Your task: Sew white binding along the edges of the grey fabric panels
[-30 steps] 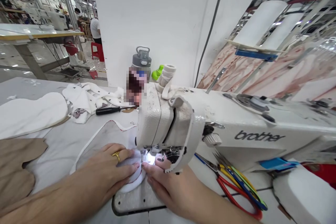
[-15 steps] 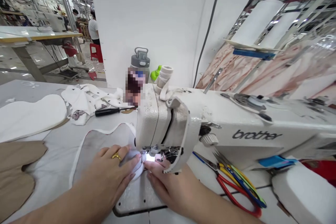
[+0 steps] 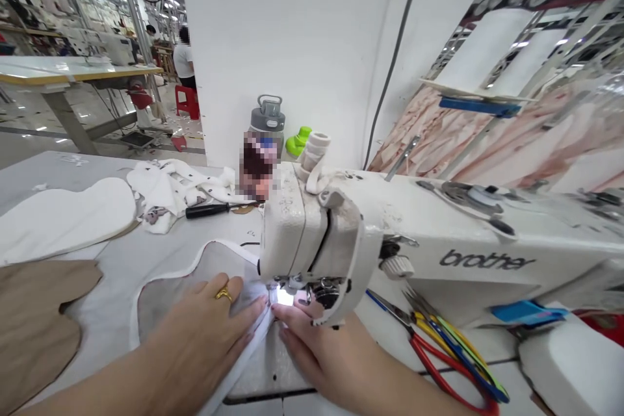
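Grey cloth is held down by two hands at the sewing machine

The grey cloth (image 3: 207, 265) with a white edge is spread on the worktop (image 3: 121, 273), mostly to the left of the needle spot. Its middle is covered by the left hand (image 3: 214, 318), which is laid over it with the fingers a little bent and fairly close together. Some grey can be seen past the left knuckles, and a pale strip is seen poking out below that hand, near the thumb.

The right hand (image 3: 316, 338) is placed on the other side of the needle spot, with its fingertips at the cloth's right edge. Part of it is hidden by the sewing machine (image 3: 414, 208), so it cannot be told whether cloth is pinched there. The two sets of fingertips are set close together, just in front of the bright light.

A brown piece (image 3: 39, 318) and a white piece (image 3: 73, 211) are seen farther left. Red-handled scissors (image 3: 420, 343) are seen beyond the right hand.
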The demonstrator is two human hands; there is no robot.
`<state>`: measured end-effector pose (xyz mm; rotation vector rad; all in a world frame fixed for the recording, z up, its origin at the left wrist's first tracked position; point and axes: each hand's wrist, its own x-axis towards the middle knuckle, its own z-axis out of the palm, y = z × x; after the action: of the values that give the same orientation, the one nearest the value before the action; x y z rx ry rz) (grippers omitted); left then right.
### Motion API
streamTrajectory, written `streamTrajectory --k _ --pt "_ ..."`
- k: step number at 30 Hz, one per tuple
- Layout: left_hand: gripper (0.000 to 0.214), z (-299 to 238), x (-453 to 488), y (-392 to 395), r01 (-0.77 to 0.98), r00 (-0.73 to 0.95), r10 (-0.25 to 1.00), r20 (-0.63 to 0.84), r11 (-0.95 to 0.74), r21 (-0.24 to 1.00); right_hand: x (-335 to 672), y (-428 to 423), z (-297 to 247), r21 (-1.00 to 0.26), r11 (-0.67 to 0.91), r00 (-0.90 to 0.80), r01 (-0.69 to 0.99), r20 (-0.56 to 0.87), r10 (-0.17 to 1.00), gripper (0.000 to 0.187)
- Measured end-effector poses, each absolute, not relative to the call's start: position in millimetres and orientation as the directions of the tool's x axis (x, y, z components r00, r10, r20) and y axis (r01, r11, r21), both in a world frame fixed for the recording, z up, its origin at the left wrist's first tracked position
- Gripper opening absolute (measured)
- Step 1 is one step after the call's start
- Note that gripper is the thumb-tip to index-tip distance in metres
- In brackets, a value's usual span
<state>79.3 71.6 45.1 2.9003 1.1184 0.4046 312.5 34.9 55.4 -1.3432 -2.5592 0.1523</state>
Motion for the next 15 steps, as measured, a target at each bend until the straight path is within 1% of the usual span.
streamTrajectory --k 3,5,6,10,12,15 --pt "0.036 35.9 83.2 62.7 0.703 0.650 0.708 0.275 -0.698 0.137 312.6 34.5 57.7 -0.214 0.587 -0.572 0.781 0.132 0.810 0.034" --pt "0.038 35.6 82.2 60.5 0.708 0.632 0.707 0.316 -0.693 0.134 312.0 33.9 58.3 -0.209 0.585 -0.572 0.783 0.125 0.811 0.034" --pt "0.039 37.7 80.7 60.8 0.698 0.648 0.695 0.312 -0.705 0.124 311.7 33.5 58.2 -0.204 0.581 -0.569 0.788 0.122 0.814 0.034" --pt "0.041 55.1 72.2 68.8 0.617 0.756 0.628 0.186 -0.778 0.119 312.1 32.6 56.9 -0.214 0.560 -0.549 0.800 0.114 0.828 0.035" --pt "0.039 61.9 70.1 72.0 0.628 0.760 0.641 0.110 -0.767 0.128 313.1 32.6 56.6 -0.223 0.575 -0.565 0.787 0.116 0.817 0.035" --pt "0.039 60.7 72.1 70.5 0.659 0.741 0.666 0.086 -0.746 0.096 313.7 32.8 56.5 -0.214 0.593 -0.586 0.777 0.099 0.804 0.033"
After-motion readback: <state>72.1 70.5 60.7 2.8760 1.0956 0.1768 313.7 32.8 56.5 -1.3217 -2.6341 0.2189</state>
